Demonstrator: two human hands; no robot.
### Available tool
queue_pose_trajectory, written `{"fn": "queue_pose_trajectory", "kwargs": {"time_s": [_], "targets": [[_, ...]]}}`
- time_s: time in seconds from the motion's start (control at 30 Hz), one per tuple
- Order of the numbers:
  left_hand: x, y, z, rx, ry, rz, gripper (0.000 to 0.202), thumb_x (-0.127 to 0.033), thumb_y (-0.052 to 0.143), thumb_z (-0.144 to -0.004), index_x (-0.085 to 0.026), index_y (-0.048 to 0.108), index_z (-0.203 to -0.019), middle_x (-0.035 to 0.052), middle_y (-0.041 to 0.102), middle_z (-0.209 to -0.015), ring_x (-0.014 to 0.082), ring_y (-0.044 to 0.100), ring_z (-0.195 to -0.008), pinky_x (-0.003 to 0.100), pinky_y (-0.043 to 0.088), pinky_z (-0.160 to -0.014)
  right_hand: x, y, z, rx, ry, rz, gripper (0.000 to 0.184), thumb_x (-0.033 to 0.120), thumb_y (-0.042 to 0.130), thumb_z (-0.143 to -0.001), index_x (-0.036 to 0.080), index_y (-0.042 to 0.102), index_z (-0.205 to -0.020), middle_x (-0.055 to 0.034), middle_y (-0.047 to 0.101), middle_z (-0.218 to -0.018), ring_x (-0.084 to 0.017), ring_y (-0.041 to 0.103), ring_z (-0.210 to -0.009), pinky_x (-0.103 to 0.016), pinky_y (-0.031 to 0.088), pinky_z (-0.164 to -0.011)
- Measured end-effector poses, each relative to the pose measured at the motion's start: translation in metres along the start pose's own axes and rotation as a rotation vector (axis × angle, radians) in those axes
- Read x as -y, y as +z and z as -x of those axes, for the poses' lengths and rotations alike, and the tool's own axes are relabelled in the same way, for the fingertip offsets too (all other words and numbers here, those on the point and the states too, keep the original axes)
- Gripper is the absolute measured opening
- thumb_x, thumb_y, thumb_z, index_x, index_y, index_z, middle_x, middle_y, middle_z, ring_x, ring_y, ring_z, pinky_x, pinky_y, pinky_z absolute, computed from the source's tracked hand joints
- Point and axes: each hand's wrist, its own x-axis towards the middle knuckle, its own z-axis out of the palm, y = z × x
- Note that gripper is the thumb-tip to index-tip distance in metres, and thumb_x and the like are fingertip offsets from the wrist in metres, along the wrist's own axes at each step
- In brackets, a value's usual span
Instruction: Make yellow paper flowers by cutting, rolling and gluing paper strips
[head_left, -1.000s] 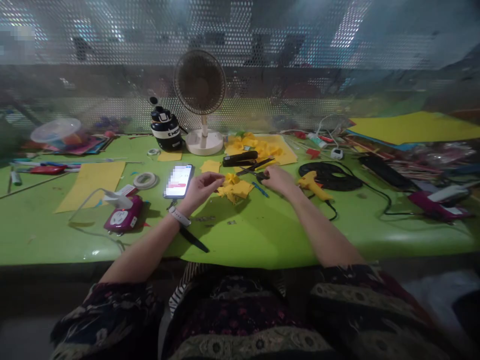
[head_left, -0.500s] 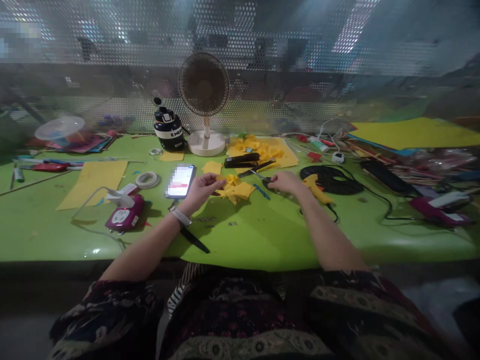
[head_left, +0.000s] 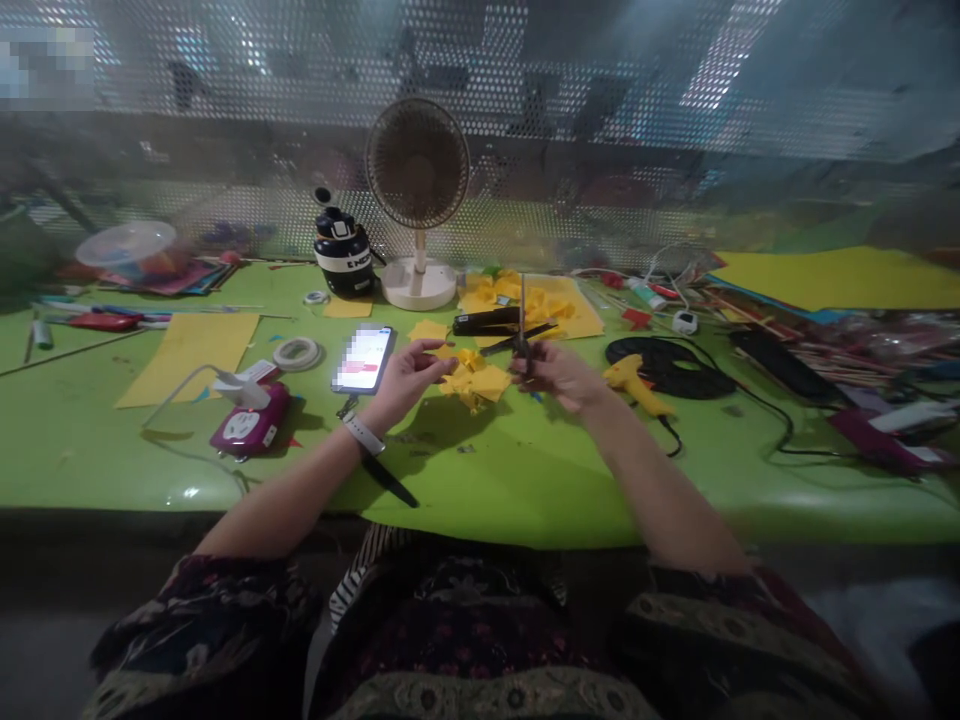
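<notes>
Beside a pile of cut yellow paper pieces [head_left: 484, 384] is my left hand [head_left: 412, 382], its thumb and index finger apart, with the thumb tip close to the paper's left edge. I cannot make out anything held between them. On the pile's other side my right hand [head_left: 562, 375] grips a pair of scissors [head_left: 522, 320] by the dark handles. Their blades point upward, away from the paper. A lit phone [head_left: 364, 360] lies just left of my left hand. Behind the pile rests a black stapler [head_left: 487, 321].
A fan [head_left: 418, 285] and a dark bottle [head_left: 343, 262] stand at the back. A yellow glue gun [head_left: 637, 385] lies right of my right hand, near a black cable-wrapped object [head_left: 675, 368]. At left are a tape roll [head_left: 297, 353], a purple power strip [head_left: 251, 425] and yellow sheet [head_left: 191, 355].
My right hand has turned the scissors from pointing left at the paper to pointing upward. My left hand's thumb and index finger have parted. The camera view has shifted slightly.
</notes>
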Motion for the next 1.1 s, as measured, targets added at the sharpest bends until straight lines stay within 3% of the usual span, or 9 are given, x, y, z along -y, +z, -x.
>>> {"fn": "queue_pose_trajectory", "kwargs": {"time_s": [0.1,0.23,0.57,0.93,1.1], "targets": [[-0.001,0.002,0.003,0.019,0.039,-0.006,0.049,-0.043,0.081,-0.074,-0.017,0.065,-0.113,0.0016,0.073,-0.079,0.0145,0.070,-0.077,0.029,0.056,-0.074,-0.013,0.031,0.006,0.026,-0.168,-0.075,0.046,0.025,0.094,-0.050,0.018,0.060,-0.080,0.0013,0.069,-0.080,-0.014,0.071,-0.074,-0.031,0.062,-0.078],[-0.002,0.006,0.008,0.060,0.068,0.008,0.047,-0.040,0.079,-0.077,-0.017,0.065,-0.115,0.0035,0.074,-0.082,0.0154,0.070,-0.080,0.029,0.055,-0.075,-0.024,0.047,0.010,-0.013,-0.243,-0.080,0.051,0.033,0.095,-0.046,0.019,0.060,-0.082,0.0019,0.068,-0.082,-0.016,0.069,-0.081,-0.036,0.060,-0.086],[-0.005,0.017,0.015,0.038,0.121,-0.102,0.047,-0.036,0.076,-0.080,-0.015,0.064,-0.120,0.0031,0.072,-0.075,0.0116,0.062,-0.062,0.022,0.044,-0.055,-0.029,0.051,0.012,0.017,-0.268,0.019,0.050,0.035,0.091,-0.052,0.020,0.058,-0.086,0.0000,0.068,-0.089,-0.015,0.068,-0.083,-0.032,0.058,-0.080],[0.003,0.012,0.013,0.118,0.060,0.051,0.055,-0.031,0.080,-0.077,-0.018,0.059,-0.127,0.0029,0.073,-0.087,0.0136,0.069,-0.080,0.028,0.055,-0.074,-0.032,0.049,0.011,0.023,-0.306,-0.033,0.050,0.035,0.091,-0.053,0.021,0.057,-0.085,0.0014,0.067,-0.085,-0.015,0.067,-0.081,-0.034,0.057,-0.081],[0.005,0.013,0.011,0.082,0.000,0.106,0.052,-0.030,0.085,-0.070,-0.016,0.064,-0.115,0.0024,0.072,-0.084,0.0129,0.068,-0.076,0.027,0.056,-0.071,-0.035,0.048,0.008,-0.005,-0.315,-0.008,0.049,0.035,0.091,-0.054,0.021,0.057,-0.087,0.0010,0.067,-0.084,-0.015,0.065,-0.080,-0.032,0.056,-0.078]]}}
